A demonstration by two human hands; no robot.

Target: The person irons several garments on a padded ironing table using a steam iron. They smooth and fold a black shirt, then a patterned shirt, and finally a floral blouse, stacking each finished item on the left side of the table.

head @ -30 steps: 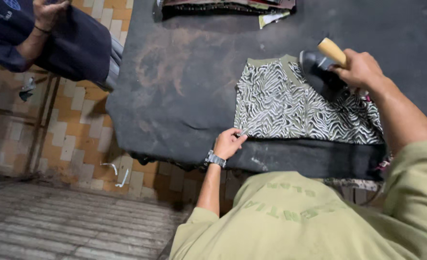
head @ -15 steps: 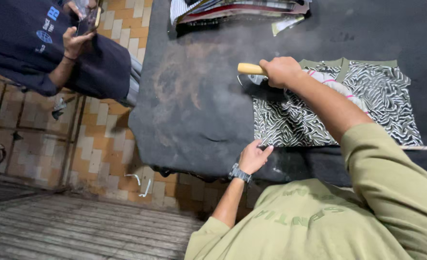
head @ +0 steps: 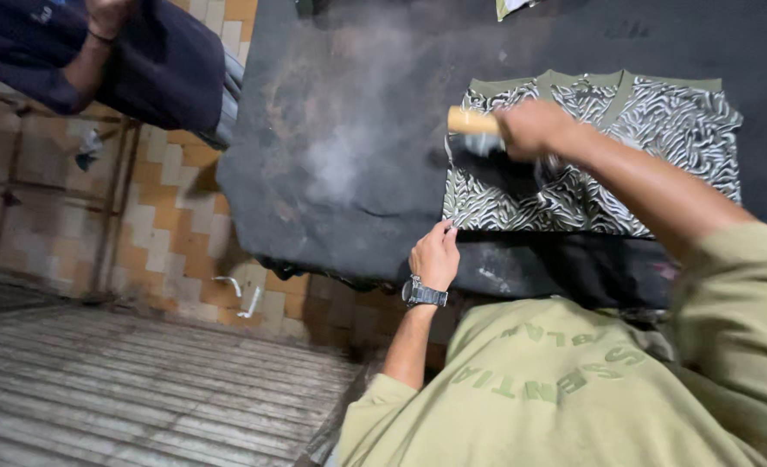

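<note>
A zebra-patterned garment point(head: 660, 121) with olive trim lies flat on a dark padded ironing table point(head: 349, 130). My right hand point(head: 535, 128) grips the wooden handle of a clothes iron point(head: 474, 130), which rests on the garment's left part. Steam rises to the left of the iron. At the near table edge, my left hand point(head: 435, 255), with a wristwatch, pinches the garment's lower left corner.
Another person in dark clothes point(head: 141, 52) stands at the upper left beside the table. A tiled wall point(head: 141, 216) and a slatted metal surface point(head: 141, 389) lie to the left. A bit of folded fabric point(head: 513, 7) shows at the table's far edge.
The iron has slid across the garment from its far right side to its left part. Steam now shows. My left hand has kept hold of the corner.
</note>
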